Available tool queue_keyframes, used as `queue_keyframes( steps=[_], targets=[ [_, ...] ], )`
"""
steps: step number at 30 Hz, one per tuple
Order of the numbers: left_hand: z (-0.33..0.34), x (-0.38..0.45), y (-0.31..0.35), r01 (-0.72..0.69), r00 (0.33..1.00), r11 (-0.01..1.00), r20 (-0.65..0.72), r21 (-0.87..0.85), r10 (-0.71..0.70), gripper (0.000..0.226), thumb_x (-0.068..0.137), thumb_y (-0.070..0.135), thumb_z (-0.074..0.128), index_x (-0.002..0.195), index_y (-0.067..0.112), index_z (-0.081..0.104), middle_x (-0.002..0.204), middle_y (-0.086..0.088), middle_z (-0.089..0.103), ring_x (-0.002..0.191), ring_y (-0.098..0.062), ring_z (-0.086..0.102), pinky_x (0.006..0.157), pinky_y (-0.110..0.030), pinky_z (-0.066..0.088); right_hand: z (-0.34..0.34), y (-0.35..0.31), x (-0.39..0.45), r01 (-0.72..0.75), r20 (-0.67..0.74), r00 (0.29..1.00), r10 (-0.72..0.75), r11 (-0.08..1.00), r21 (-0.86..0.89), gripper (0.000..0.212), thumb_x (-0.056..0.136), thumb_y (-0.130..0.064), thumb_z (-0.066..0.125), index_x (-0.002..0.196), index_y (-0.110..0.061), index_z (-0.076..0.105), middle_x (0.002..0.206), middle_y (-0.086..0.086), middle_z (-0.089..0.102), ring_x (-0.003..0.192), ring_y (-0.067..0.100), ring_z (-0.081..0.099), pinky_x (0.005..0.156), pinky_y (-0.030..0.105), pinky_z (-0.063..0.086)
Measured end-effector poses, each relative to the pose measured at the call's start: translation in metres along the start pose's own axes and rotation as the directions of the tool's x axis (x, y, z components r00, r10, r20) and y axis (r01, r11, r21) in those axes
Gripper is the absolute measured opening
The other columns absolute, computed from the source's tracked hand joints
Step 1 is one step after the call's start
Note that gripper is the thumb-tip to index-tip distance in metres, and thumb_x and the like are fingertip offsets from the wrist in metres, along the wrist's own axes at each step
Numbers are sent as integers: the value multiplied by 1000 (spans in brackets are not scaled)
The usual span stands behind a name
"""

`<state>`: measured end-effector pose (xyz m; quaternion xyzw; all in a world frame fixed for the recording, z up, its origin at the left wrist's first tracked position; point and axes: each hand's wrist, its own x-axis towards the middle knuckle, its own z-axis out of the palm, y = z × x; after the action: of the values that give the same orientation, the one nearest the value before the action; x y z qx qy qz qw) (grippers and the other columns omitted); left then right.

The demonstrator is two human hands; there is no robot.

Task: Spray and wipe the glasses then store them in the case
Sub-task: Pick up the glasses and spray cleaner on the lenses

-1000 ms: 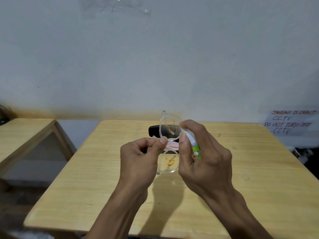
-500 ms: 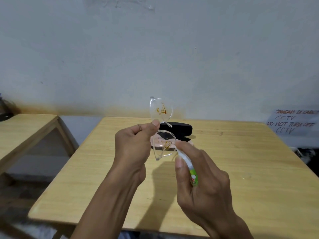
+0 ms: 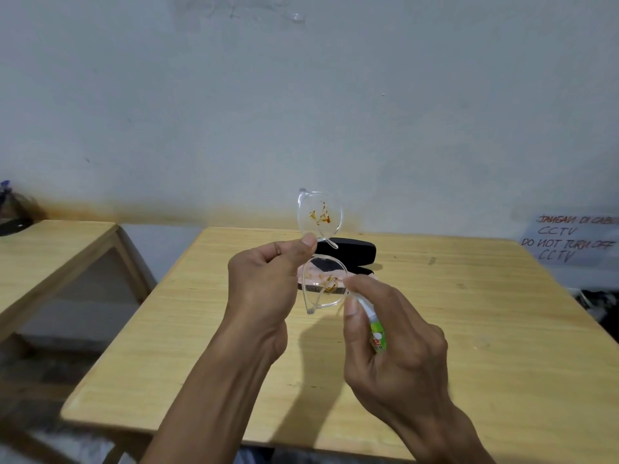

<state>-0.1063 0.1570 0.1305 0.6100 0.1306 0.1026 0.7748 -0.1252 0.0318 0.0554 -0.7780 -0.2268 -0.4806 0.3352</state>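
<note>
Wall note (image 3: 569, 241) "DO NOT TURN OFF CCTV"; hands gripping glasses (image 3: 320, 249), spray bottle (image 3: 375, 333).

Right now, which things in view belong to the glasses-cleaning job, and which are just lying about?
Job: glasses pinched by left hand; spray bottle gripped by right hand; black case; pink cloth.
Lying about: CCTV note; side table.
</note>
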Motion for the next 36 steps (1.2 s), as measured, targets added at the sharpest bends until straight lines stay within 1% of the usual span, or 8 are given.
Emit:
queue_keyframes(
  steps=[5,11,14,16,19,22,28,36],
  targets=[
    [1,-1,0,0,1000,1000,13,0,0,21,86,12,73,67,8,64,31,13,48,27,1,44,34,-8,34,2,2,1,37,-5,999,-37,999,-11,33,94,-15,58,126,-24,56,94,-3,73,71,8,63,45,28,47],
    [1,-1,-1,1,1000,1000,12,23,-1,23,86,12,73,65,10,63,30,13,46,26,-1,44,34,-10,34,3,7,-5,44,-10,999,-44,999,-14,25,95,-16,56,119,-23,57,88,0,73,62,19,66,43,32,46],
    [-1,-1,-2,-4,1000,999,24,37,3,25,86,14,73,63,13,62,32,14,47,28,0,44,43,-15,35,-1,7,-7,21,-1,1000,-21,1000,-3,28,96,-18,54,124,-23,57,98,-4,73,68,10,64,52,21,47],
    [-4,1,-3,-28,999,999,37,39,26,25,86,15,72,64,12,62,33,16,47,30,1,44,49,-18,34,-7,7,-8,-127,14,992,126,987,98,27,95,-23,54,122,-27,58,95,-19,68,67,1,61,60,11,45],
    [-11,2,-5,-100,993,994,70,43,97,16,87,14,71,73,8,66,36,16,48,33,2,45,50,-15,35,-17,10,1,-554,259,832,491,707,440,16,101,-35,55,115,-42,59,77,-7,64,43,12,45,46,25,41],
    [-15,3,-8,-149,985,988,94,31,146,13,88,11,68,76,6,65,36,16,49,34,2,45,45,-6,37,-22,29,18,-750,553,661,507,442,491,20,101,-29,50,117,-35,61,79,4,62,40,21,37,40,27,33],
    [-13,1,-11,-151,983,988,111,8,149,13,88,8,67,76,4,65,40,16,54,34,3,47,43,-6,38,-12,54,42,-852,769,517,375,307,424,19,103,-19,49,113,-23,64,71,11,52,35,12,28,40,20,20],
    [-16,5,-13,-158,980,987,119,6,156,9,89,7,66,83,0,66,35,15,49,33,2,46,43,-5,37,-7,60,43,-870,786,491,376,256,421,14,102,-19,50,109,-18,62,68,11,50,33,11,27,38,16,21]
  ],
)
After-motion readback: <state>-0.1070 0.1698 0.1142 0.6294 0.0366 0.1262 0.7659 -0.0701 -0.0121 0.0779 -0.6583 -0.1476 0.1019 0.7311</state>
